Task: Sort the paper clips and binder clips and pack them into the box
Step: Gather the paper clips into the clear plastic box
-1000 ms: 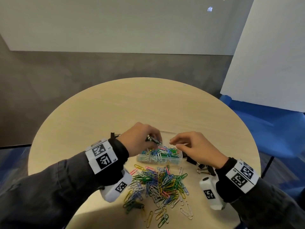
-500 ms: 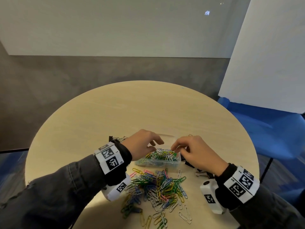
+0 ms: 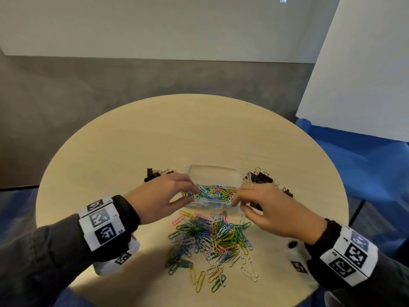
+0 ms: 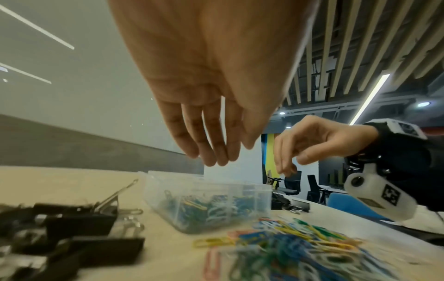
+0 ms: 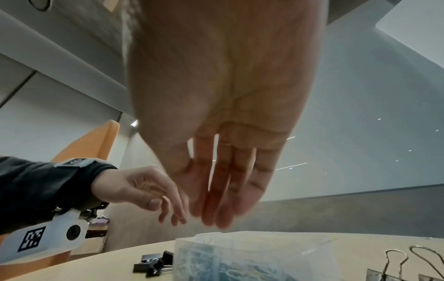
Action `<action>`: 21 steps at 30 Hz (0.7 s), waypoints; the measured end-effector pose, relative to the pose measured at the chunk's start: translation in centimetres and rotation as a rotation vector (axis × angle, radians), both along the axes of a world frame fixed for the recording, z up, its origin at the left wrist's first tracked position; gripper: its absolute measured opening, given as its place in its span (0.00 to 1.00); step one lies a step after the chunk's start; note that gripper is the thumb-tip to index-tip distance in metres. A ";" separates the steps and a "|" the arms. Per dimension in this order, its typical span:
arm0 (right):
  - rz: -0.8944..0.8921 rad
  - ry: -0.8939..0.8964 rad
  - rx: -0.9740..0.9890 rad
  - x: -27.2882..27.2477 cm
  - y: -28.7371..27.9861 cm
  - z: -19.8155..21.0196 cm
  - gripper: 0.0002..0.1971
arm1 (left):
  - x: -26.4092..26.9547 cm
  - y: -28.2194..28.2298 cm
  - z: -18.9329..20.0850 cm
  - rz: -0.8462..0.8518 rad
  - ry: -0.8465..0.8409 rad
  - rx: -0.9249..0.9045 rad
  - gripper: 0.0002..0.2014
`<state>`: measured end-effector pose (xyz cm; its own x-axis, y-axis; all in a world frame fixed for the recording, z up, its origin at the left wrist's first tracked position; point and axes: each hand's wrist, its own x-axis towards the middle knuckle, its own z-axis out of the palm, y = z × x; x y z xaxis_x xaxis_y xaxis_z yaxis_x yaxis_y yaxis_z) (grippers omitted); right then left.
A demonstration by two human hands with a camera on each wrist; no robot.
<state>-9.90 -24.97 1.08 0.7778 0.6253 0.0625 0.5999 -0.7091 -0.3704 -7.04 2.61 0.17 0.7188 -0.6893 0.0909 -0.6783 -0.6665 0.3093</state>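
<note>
Plainly the loose paper clips [image 3: 212,235] are light, slippery and tangle-prone; best pinched in small bunches, though both hands' [image 3: 163,196] [image 3: 272,209] grips hang apart, empty, over the clear plastic box [image 3: 213,173].

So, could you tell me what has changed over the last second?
The left hand let go of the dark clip it pinched a second ago; its fingers now hang relaxed over the box. The right hand has opened beside the box. The loose paper clips and the binder clips stayed put.
</note>
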 end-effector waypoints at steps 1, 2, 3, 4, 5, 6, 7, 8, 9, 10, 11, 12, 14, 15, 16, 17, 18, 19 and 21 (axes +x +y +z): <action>0.013 0.041 -0.050 -0.6 -0.1 -0.1 0.12 | -0.5 0.4 -0.2 -0.012 0.039 -0.011 0.15; 0.015 0.083 -0.111 -1.0 -0.3 -0.3 0.14 | -0.9 0.7 -0.3 -0.031 0.098 -0.010 0.15; 0.005 0.116 -0.164 -1.4 -0.3 -0.6 0.17 | -1.3 0.8 -0.5 -0.052 0.170 0.008 0.17; -0.014 0.141 -0.205 -1.7 -0.3 -0.9 0.21 | -1.7 0.9 -0.8 -0.069 0.238 0.053 0.20; -0.030 0.165 -0.233 -2.0 -0.1 -1.0 0.24 | -2.1 0.9 -1.1 -0.081 0.285 0.111 0.23; -0.038 0.185 -0.253 -2.3 0.2 -1.3 0.26 | -2.4 0.8 -1.6 -0.086 0.315 0.162 0.26; -0.031 0.207 -0.280 -2.6 0.5 -1.5 0.28 | -2.8 0.6 -2.0 -0.087 0.338 0.195 0.28; -0.012 0.226 -0.303 -3.0 0.9 -1.8 0.30 | -3.2 0.2 -2.4 -0.093 0.368 0.208 0.30; 0.014 0.251 -0.312 -3.4 1.2 -1.9 0.31 | -3.6 -0.1 -2.7 -0.104 0.408 0.200 0.31; 0.049 0.273 -0.302 -3.7 1.4 -2.0 0.31 | -3.9 -0.5 -2.8 -0.115 0.446 0.170 0.31; 0.078 0.288 -0.280 -3.8 1.6 -1.9 0.31 | -4.2 -0.8 -2.9 -0.118 0.468 0.132 0.31; 0.089 0.290 -0.259 -3.8 1.7 -1.8 0.31 | -4.3 -1.0 -2.9 -0.115 0.465 0.098 0.31; 0.056 0.269 -0.235 -3.5 1.7 -1.6 0.29 | -4.1 -1.4 -3.0 -0.096 0.405 0.064 0.31; 0.030 0.249 -0.225 -3.2 1.9 -1.5 0.29 | -4.0 -1.6 -3.1 -0.090 0.368 0.059 0.32; 0.009 0.225 -0.216 -2.9 2.0 -1.6 0.29 | -3.8 -2.0 -3.3 -0.088 0.342 0.064 0.33; 0.001 0.209 -0.216 -2.6 2.3 -1.6 0.29 | -3.7 -2.4 -3.4 -0.086 0.336 0.079 0.34; 0.003 0.210 -0.227 -2.5 2.6 -1.7 0.29 | -3.6 -2.9 -3.5 -0.090 0.343 0.104 0.34; 0.015 0.224 -0.244 -2.5 2.9 -1.7 0.30 | -3.6 -3.3 -3.5 -0.101 0.350 0.130 0.35; 0.046 0.248 -0.272 -2.7 3.1 -1.8 0.30 | -3.5 -3.8 -3.4 -0.135 0.351 0.139 0.33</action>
<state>-12.65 -21.89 -0.74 0.7190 0.6281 -0.2976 0.5492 -0.7758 -0.3106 -10.57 -1.15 -3.25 0.5918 -0.7680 -0.2450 -0.6315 -0.6306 0.4512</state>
